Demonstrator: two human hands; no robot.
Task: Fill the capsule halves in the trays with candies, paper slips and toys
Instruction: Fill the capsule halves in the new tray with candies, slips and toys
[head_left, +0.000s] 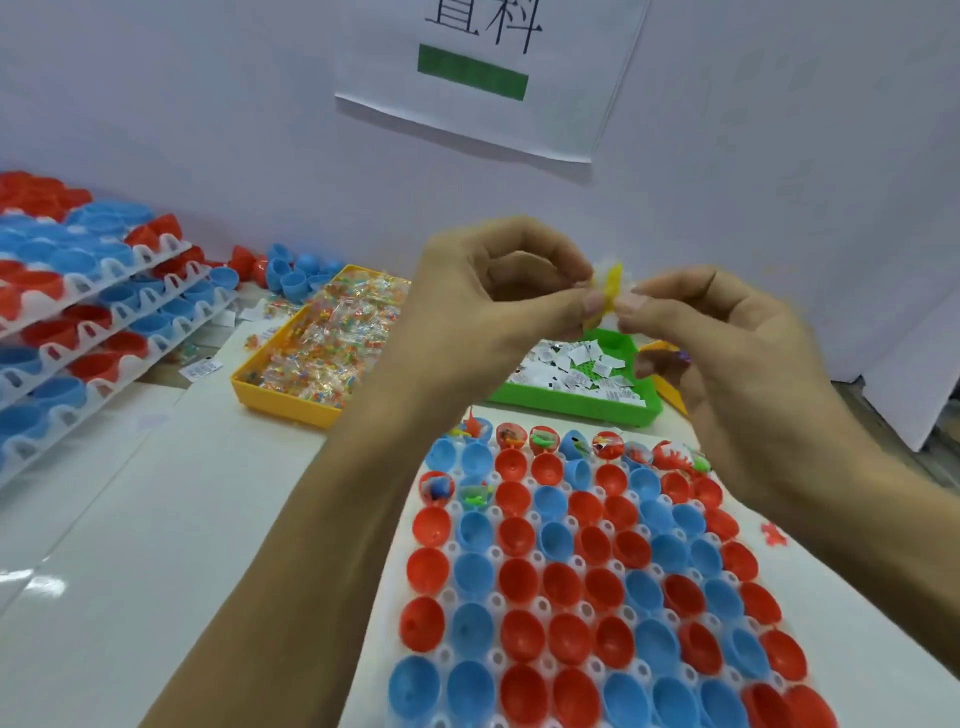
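Both hands are raised, forearms angled up from the near edge; the left hand (498, 291) and right hand (727, 343) have fingers curled, tips meeting to pinch a small yellow toy (609, 296) in crinkly clear wrap between them; below the hands lies a white tray (457, 551) of glossy red and blue capsule halves (519, 582), its far row filled; beyond the left wrist a yellow bin (280, 395) of wrapped candies (332, 338); under the right hand a green bin (582, 408) of paper slips (582, 364).
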